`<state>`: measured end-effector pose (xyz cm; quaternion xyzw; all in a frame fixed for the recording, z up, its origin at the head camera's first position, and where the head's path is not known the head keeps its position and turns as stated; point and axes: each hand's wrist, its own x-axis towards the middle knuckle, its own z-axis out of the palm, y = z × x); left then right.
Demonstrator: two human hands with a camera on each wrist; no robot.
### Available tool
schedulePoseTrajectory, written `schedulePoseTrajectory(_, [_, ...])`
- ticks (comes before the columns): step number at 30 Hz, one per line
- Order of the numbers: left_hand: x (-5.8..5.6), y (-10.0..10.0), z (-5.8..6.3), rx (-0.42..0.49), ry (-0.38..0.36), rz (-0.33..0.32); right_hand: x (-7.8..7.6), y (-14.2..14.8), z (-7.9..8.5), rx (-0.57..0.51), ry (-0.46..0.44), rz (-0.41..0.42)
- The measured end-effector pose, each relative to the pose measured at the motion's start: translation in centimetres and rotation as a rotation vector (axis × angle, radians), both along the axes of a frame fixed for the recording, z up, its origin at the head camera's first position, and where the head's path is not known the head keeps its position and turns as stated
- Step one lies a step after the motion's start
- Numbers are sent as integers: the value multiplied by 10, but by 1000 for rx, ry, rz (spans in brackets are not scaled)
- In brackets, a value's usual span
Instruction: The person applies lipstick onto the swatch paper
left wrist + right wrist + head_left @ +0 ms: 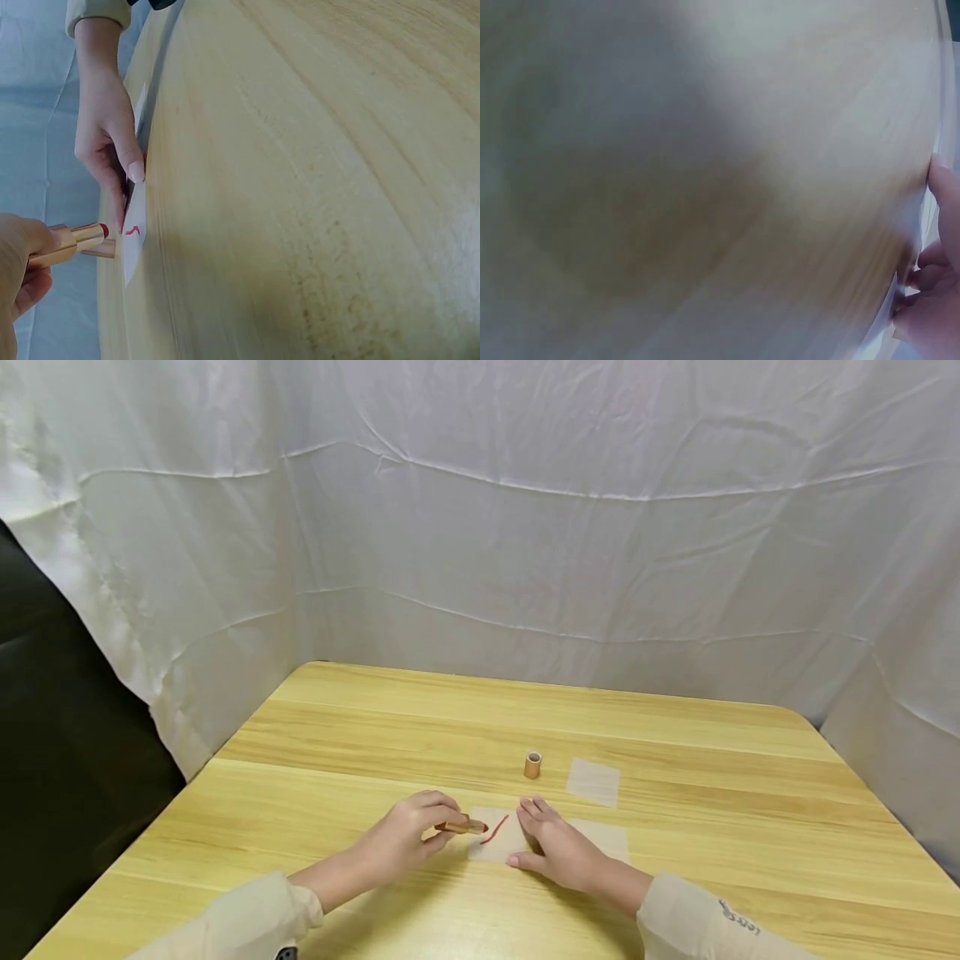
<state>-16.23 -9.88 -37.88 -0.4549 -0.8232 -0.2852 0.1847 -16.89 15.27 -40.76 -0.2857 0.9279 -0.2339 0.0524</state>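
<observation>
My left hand pinches a gold lipstick with its red tip out, pointing to the right. In the left wrist view the red tip of the lipstick stands apart from the paper. A curved red stroke marks the pale paper on the table. My right hand rests on that paper with its thumb spread from the fingers, just right of the stroke, and hides its middle. Only the edge of my right hand shows in the right wrist view.
Behind the hands a gold lipstick cap stands upright on the wooden table. To its right lies a small square of pale paper. White cloth hangs along the table's back and sides.
</observation>
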Motion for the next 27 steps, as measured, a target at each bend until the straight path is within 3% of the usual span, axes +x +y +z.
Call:
schedulePoseTrajectory(7, [2, 2, 0, -9, -29, 16, -1, 0, 0, -23, -8, -6])
schedulePoseTrajectory(27, [1, 6, -4, 18, 13, 21, -3, -2, -3, -27, 37, -50])
